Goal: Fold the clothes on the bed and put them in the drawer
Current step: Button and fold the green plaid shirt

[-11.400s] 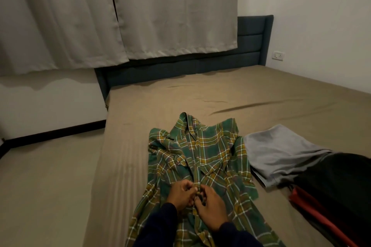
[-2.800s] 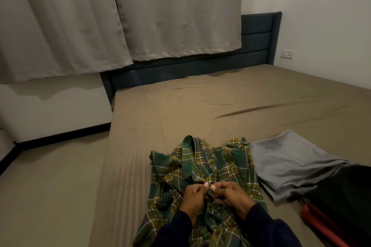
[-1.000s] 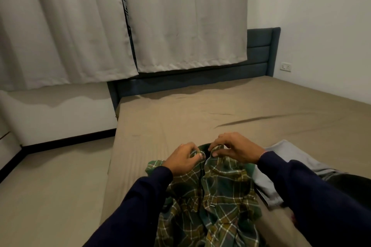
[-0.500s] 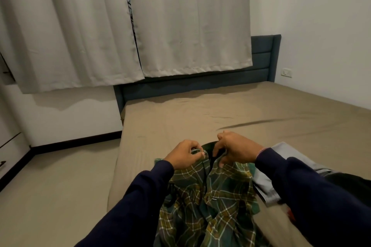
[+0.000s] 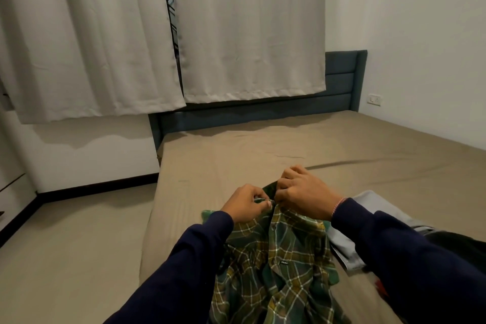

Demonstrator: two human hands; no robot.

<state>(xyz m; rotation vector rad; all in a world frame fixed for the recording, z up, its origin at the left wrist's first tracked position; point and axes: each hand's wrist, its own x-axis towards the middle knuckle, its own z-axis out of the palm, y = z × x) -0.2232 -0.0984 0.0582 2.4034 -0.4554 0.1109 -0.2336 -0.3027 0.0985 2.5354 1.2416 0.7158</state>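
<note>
bed [image 5: 236, 155]: bare sheet ahead of both hands, same as before.
shirt [image 5: 278, 265]: plaid, on the bed under the forearms; 11 s ago it lay flat, now bunched, collar end lifted.
grey garment [image 5: 368, 202]: just right of the right hand, untouched.
left hand [image 5: 247, 202]: pinches the collar edge; worked up from the lower placket.
right hand [image 5: 302, 192]: grips the other collar side, touching the left.
task: probably the top button; folding not started, no drawer reached.

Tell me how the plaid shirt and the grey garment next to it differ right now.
The plaid shirt is green and yellow check; the grey garment is plain. The left hand and right hand pinch the shirt at its collar, while nothing touches the grey garment. The shirt looks rumpled; the grey garment lies flatter. Both lie on the bed.
</note>
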